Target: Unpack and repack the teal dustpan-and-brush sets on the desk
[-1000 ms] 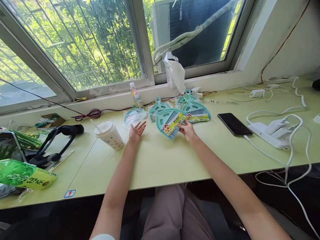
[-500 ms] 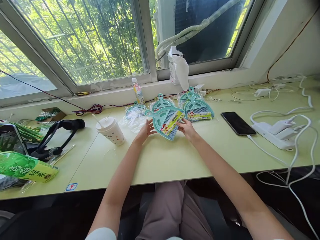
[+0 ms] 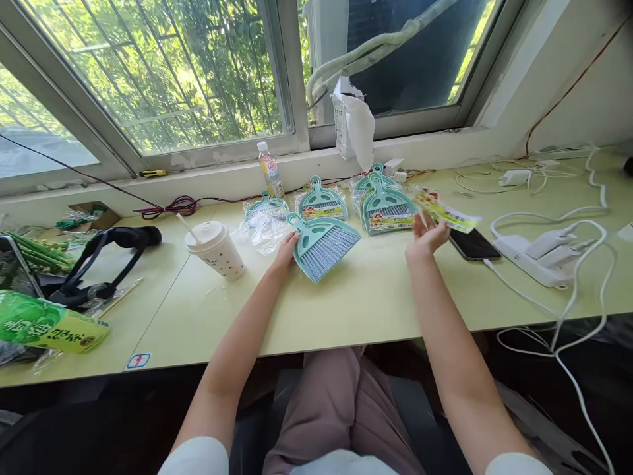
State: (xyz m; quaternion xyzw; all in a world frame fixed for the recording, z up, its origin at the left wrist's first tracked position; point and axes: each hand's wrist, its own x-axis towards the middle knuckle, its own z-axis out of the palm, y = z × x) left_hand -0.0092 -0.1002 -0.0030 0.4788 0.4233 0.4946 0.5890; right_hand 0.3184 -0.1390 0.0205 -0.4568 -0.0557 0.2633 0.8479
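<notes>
A teal mini dustpan-and-brush set (image 3: 322, 243) lies on the pale green desk (image 3: 356, 303), its label gone. My left hand (image 3: 287, 249) holds it by its left edge. Raised to the right, my right hand (image 3: 425, 236) pinches the yellow-green paper label (image 3: 445, 210) above the black phone (image 3: 473, 244). Behind, more wrapped teal sets (image 3: 386, 206) and one (image 3: 322, 200) lie near the window sill. Crumpled clear wrapping (image 3: 262, 227) sits beside my left hand.
A white lidded cup with a straw (image 3: 216, 249) stands left of my hand. A small bottle (image 3: 270, 170) and a white bag (image 3: 352, 122) stand by the sill. A power strip with chargers and white cables (image 3: 544, 254) fills the right. Black headphones (image 3: 106, 264) and green packets (image 3: 47, 330) lie left.
My left hand came in and took the set's left edge. My right hand pulled the label off the set and carried it up and to the right.
</notes>
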